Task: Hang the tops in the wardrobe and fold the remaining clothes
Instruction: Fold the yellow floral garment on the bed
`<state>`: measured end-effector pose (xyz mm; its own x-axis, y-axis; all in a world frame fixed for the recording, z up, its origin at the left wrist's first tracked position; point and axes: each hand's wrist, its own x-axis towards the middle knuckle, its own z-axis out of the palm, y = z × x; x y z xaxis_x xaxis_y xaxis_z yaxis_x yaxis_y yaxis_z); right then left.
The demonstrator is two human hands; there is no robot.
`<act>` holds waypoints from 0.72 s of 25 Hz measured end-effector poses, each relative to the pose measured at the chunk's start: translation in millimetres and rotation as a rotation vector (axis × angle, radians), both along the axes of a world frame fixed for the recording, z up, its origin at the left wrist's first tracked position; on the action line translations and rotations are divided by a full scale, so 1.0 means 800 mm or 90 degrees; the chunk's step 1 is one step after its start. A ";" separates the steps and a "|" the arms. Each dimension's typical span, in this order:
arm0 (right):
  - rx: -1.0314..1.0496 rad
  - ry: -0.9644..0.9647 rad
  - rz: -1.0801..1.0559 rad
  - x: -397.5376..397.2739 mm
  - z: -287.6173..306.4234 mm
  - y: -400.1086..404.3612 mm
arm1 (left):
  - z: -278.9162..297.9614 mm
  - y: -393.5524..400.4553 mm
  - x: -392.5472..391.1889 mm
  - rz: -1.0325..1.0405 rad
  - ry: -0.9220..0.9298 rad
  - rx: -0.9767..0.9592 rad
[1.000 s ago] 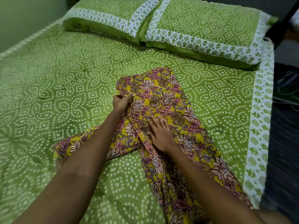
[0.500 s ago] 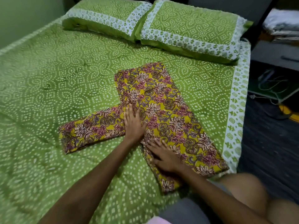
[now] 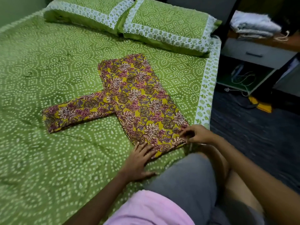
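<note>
A yellow garment with a red and white flower print [image 3: 136, 98] lies flat on the green bed [image 3: 48, 70], folded lengthwise, with one sleeve [image 3: 76, 111] sticking out to the left. My left hand [image 3: 138, 161] lies flat with spread fingers, its fingertips on the garment's near edge. My right hand [image 3: 196, 134] pinches the garment's near right corner with curled fingers.
Two green pillows [image 3: 129, 21] lie at the head of the bed. To the right stand a bedside unit with a drawer [image 3: 254, 52], folded white cloth [image 3: 253, 25] on top and cables on the dark floor [image 3: 253, 127]. My knee in grey shorts [image 3: 191, 179] rests at the bed's edge.
The garment's lower part has been folded up, so it is shorter. Both hands have slid back toward me to its near edge, the right one now pinching the corner.
</note>
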<state>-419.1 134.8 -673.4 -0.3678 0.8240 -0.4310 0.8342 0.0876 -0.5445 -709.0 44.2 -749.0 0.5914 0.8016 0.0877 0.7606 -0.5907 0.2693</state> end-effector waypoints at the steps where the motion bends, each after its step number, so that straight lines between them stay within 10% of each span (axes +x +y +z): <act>1: 0.055 -0.079 0.052 0.008 0.001 -0.002 | 0.000 -0.004 0.003 0.008 -0.038 0.027; 7: 0.205 -0.194 0.116 0.000 -0.005 -0.016 | 0.019 -0.002 0.018 0.078 -0.063 0.101; 13: -0.003 -0.327 0.219 -0.013 0.011 0.012 | 0.054 0.009 0.025 0.047 0.059 -0.149; 16: 0.056 -0.190 0.107 -0.051 0.028 0.045 | 0.097 0.066 0.039 0.156 -0.011 -0.336; 18: 0.186 0.001 -0.072 -0.094 0.018 0.057 | 0.097 0.115 0.054 0.279 -0.141 -0.208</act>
<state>-494.6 180.5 -659.3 -0.2675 0.9486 -0.1693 0.8467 0.1475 -0.5111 -666.1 136.4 -671.7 0.1940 0.9735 -0.1213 0.8205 -0.0932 0.5640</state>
